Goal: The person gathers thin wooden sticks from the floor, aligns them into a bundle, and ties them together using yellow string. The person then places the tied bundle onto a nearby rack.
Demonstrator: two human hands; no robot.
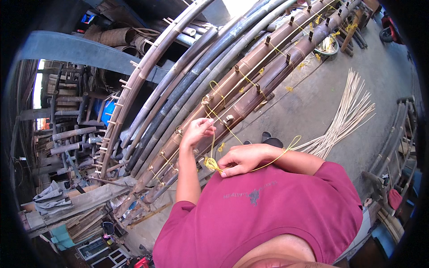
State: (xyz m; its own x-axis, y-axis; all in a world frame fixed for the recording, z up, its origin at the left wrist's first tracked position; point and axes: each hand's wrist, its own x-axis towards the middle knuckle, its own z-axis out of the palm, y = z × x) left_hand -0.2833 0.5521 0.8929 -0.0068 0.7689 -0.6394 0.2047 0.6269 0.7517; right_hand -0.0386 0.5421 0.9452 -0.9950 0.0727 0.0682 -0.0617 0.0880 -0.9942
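Observation:
Two long brown bamboo poles point(243, 105) run side by side from lower left to upper right, with short pegs standing along them. Yellow cord point(230, 130) crosses between the pegs. Over the nearer end of the poles, my left hand point(199, 132) pinches a strand of this cord between thumb and fingertips. My right hand point(243, 159) is closed around a small looped hank of yellow cord point(212, 164), close to my chest. A loose cord tail point(292, 144) loops past my right forearm.
A fan of thin pale bamboo strips point(342, 116) lies on the grey floor at right. More grey bamboo poles point(196, 73) and a pegged pole point(134, 87) stand to the left. A round basin point(328, 47) sits near the far end. A bamboo rack point(391, 143) is at far right.

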